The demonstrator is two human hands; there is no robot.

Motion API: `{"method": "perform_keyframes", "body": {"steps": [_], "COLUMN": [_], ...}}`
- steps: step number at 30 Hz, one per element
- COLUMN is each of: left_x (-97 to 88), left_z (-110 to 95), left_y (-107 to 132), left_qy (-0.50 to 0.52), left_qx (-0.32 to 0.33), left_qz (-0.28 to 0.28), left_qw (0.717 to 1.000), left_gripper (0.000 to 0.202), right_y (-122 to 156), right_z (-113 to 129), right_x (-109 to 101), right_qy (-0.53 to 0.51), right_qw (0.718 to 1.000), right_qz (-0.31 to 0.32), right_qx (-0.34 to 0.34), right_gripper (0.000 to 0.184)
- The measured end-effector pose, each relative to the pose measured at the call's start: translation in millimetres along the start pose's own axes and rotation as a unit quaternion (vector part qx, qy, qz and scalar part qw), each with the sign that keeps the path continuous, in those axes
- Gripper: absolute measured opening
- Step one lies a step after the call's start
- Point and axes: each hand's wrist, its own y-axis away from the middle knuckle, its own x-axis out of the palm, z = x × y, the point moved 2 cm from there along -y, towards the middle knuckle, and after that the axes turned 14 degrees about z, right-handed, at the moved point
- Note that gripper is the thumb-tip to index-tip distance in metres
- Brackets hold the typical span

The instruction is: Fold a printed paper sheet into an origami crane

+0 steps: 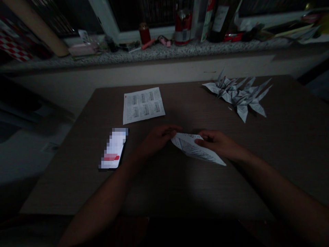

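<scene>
A folded piece of printed paper (195, 147), long and pointed at its near right end, is held between my two hands over the table. My left hand (160, 137) pinches its far left tip with thumb and fingers. On the other side, my right hand (214, 142) grips the paper's upper right edge, thumb on top and fingers curled behind. A flat printed sheet (144, 105) lies on the table beyond my left hand. Several folded paper cranes (238, 92) are heaped together at the far right.
A phone with a lit, pixelated screen (114, 149) lies on the brown table (164, 192) left of my left forearm. Behind the table, a granite windowsill (154, 53) carries a red can (183, 29), a small red jar (144, 33), a dark bottle (218, 22) and clutter. The light is dim.
</scene>
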Motion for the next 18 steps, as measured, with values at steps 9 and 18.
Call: {"method": "perform_keyframes", "body": {"steps": [9, 18], "left_x": [0.2, 20.9], "left_z": [2.6, -16.2], "left_y": [-0.2, 3.0], "left_qy": [-0.051, -0.139], "left_qx": [0.012, 0.009], "left_qz": [0.0, 0.022], "left_qw": [0.999, 0.99], "left_gripper": [0.035, 0.021], "right_y": [0.6, -2.1], "right_z": [-2.7, 1.4], "right_x": [-1.6, 3.1], "right_qy": [-0.01, 0.099], "right_qw": [1.0, 0.995], "right_qz": [-0.013, -0.003], "right_qx": [0.011, -0.025], "right_gripper": [0.035, 0.029]}}
